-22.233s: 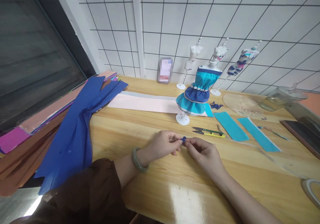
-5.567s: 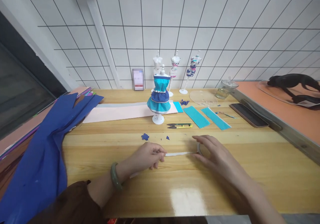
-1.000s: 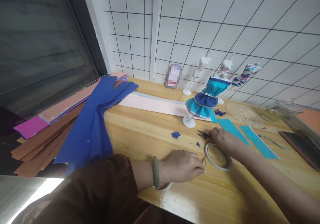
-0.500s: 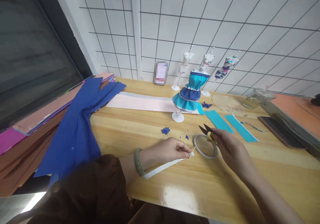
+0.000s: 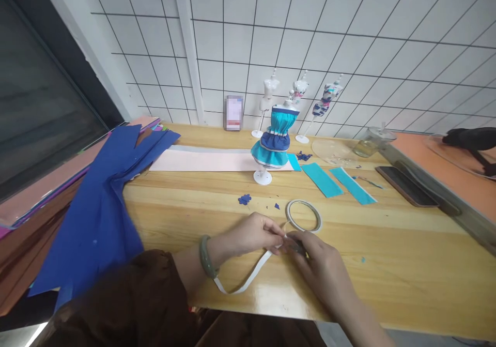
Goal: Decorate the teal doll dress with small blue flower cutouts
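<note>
My left hand (image 5: 251, 236), a green bangle on its wrist, pinches one end of a narrow white strip (image 5: 251, 277) whose length sags in a loop beneath it. Fingertips of both hands meet at that end. My right hand (image 5: 321, 267) is closed around dark scissors (image 5: 299, 247), mostly hidden by the fingers; the blades cannot be made out clearly. Just beyond, a roll of narrow tape (image 5: 320, 215) lies flat, with a thin piece running from it towards my fingers. Small blue scraps, among them a flower-shaped piece (image 5: 244, 199), lie behind my left hand.
A small dress form (image 5: 274, 140) in a teal and blue tiered dress stands ahead, other small forms behind it. Teal strips (image 5: 322, 179) and a phone (image 5: 406, 186) lie to the right. Blue fabric (image 5: 104, 207) covers the left side. A pale pink strip (image 5: 201, 161) crosses the back.
My right hand has come left and nearer with the scissors, from beside the tape roll to my left fingertips. The white strip now sags more. The view has shifted rightward.
</note>
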Tool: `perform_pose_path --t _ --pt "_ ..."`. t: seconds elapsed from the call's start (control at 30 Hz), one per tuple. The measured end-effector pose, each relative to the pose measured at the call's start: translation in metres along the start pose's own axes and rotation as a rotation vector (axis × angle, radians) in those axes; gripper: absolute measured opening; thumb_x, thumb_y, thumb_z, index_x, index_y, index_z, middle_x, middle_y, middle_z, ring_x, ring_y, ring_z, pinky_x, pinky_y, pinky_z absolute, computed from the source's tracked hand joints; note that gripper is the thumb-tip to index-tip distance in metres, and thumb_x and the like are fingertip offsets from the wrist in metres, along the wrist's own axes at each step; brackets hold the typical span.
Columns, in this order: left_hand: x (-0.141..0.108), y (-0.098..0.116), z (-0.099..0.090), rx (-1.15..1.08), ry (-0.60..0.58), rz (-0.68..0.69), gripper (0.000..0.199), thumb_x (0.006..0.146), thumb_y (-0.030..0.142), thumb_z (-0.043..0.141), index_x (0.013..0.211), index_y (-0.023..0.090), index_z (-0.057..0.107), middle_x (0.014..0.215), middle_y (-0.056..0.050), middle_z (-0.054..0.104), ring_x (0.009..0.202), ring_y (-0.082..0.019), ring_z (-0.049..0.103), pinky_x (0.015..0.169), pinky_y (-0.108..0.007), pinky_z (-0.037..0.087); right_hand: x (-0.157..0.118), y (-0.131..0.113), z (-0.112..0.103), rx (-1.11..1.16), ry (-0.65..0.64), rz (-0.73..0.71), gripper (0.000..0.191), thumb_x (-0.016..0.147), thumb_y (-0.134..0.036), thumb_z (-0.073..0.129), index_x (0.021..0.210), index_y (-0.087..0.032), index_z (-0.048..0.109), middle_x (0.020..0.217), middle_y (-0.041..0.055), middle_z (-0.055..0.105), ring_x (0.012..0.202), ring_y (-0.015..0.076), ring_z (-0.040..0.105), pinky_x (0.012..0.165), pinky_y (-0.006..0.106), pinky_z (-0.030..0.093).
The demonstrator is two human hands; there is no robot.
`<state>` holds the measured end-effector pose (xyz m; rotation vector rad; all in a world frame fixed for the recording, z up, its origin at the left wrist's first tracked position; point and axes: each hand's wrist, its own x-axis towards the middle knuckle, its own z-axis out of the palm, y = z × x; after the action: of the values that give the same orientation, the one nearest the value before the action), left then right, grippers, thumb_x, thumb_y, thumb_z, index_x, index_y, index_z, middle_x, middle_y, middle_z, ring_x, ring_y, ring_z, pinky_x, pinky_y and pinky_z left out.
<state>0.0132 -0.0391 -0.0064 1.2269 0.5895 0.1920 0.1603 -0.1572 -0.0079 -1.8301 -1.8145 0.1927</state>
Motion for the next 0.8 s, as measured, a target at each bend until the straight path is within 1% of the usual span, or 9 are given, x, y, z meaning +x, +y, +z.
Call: perform_pose_path --t 0.07,0.13,0.2,0.3,0.4,0.47,0.53,0.7,0.8 --pt "0.0011 -0.0019 0.0003 -0.064 -0.005 0.011 0.038 0.058 0.036 0.075 0.082 0.008 0.066 0.075 -0.006 0.067 0.066 -0.013 0.063 0.071 -0.029 0.05 0.0005 -0.0002 -0.0002 -0.072 -0.03 -0.055 0.02 0.084 -0.023 0.046 0.1 -0.022 0.058 0.089 0.0092 0.068 0.073 0.0214 0.065 0.061 0.03 0.049" --pt "0.0014 -0.0023 -0.0001 -0.073 -0.009 0.007 0.042 0.056 0.038 0.076 0.083 0.008 0.065 0.074 -0.006 0.067 0.065 -0.014 0.063 0.071 -0.031 0.05 0.0012 -0.0009 -0.0003 -0.081 -0.032 -0.045 0.021 0.083 -0.023 0.046 0.099 -0.022 0.059 0.087 0.009 0.068 0.071 0.0214 0.065 0.06 0.03 0.048" --pt "0.001 -0.0019 -0.0009 -0.044 -0.018 0.008 0.043 0.057 0.04 0.075 0.083 0.008 0.063 0.068 -0.005 0.066 0.061 -0.014 0.063 0.068 -0.032 0.05 0.0029 -0.002 -0.0002 -0.008 -0.02 0.016 0.019 0.084 -0.026 0.045 0.096 -0.021 0.059 0.085 0.0082 0.068 0.071 0.021 0.064 0.06 0.029 0.047" --pt "-0.0001 -0.0016 -0.0022 -0.019 -0.062 0.037 0.04 0.061 0.04 0.073 0.081 0.008 0.06 0.062 -0.003 0.063 0.057 -0.013 0.062 0.063 -0.03 0.05 0.0068 -0.0047 -0.0007 0.172 -0.014 0.158 0.02 0.087 -0.031 0.042 0.086 -0.02 0.058 0.079 0.0055 0.067 0.069 0.0186 0.061 0.062 0.027 0.047" --pt "-0.0004 -0.0027 -0.0029 -0.018 -0.096 0.084 0.04 0.066 0.035 0.071 0.094 0.01 0.057 0.064 -0.001 0.061 0.055 -0.012 0.062 0.057 -0.027 0.05 0.0097 -0.0076 -0.0023 0.291 -0.012 0.25 0.027 0.088 -0.037 0.041 0.076 -0.019 0.057 0.071 0.0033 0.063 0.066 0.0167 0.058 0.061 0.025 0.046" --pt "-0.0004 -0.0032 -0.003 0.005 -0.11 0.11 0.045 0.069 0.032 0.068 0.107 0.013 0.054 0.064 0.001 0.06 0.054 -0.012 0.062 0.054 -0.026 0.049 0.0096 -0.0081 -0.0031 0.32 -0.005 0.249 0.029 0.088 -0.039 0.041 0.075 -0.019 0.058 0.071 0.0037 0.063 0.067 0.0168 0.057 0.061 0.025 0.046" --pt "-0.0006 -0.0029 -0.0028 0.052 -0.138 0.111 0.045 0.073 0.031 0.065 0.113 0.015 0.053 0.063 0.001 0.059 0.052 -0.011 0.061 0.053 -0.025 0.049 0.008 -0.0069 -0.0032 0.314 0.001 0.217 0.029 0.088 -0.04 0.042 0.077 -0.019 0.059 0.073 0.0052 0.064 0.068 0.018 0.058 0.063 0.027 0.046" --pt "-0.0011 -0.0005 -0.0027 0.108 -0.171 0.042 0.037 0.076 0.033 0.061 0.106 0.012 0.058 0.059 0.0 0.059 0.05 -0.011 0.06 0.052 -0.024 0.048 0.0027 -0.0018 -0.0026 0.251 0.025 0.125 0.022 0.086 -0.035 0.045 0.089 -0.021 0.062 0.082 0.0078 0.067 0.074 0.0211 0.062 0.065 0.031 0.047" --pt "-0.0012 0.0001 -0.0034 0.094 -0.177 0.032 0.036 0.075 0.036 0.061 0.1 0.011 0.059 0.06 -0.001 0.06 0.052 -0.011 0.061 0.052 -0.024 0.049 0.0033 -0.0045 -0.0034 0.241 0.053 0.145 0.02 0.084 -0.035 0.048 0.087 -0.021 0.062 0.08 0.0062 0.067 0.073 0.0202 0.062 0.065 0.03 0.047"
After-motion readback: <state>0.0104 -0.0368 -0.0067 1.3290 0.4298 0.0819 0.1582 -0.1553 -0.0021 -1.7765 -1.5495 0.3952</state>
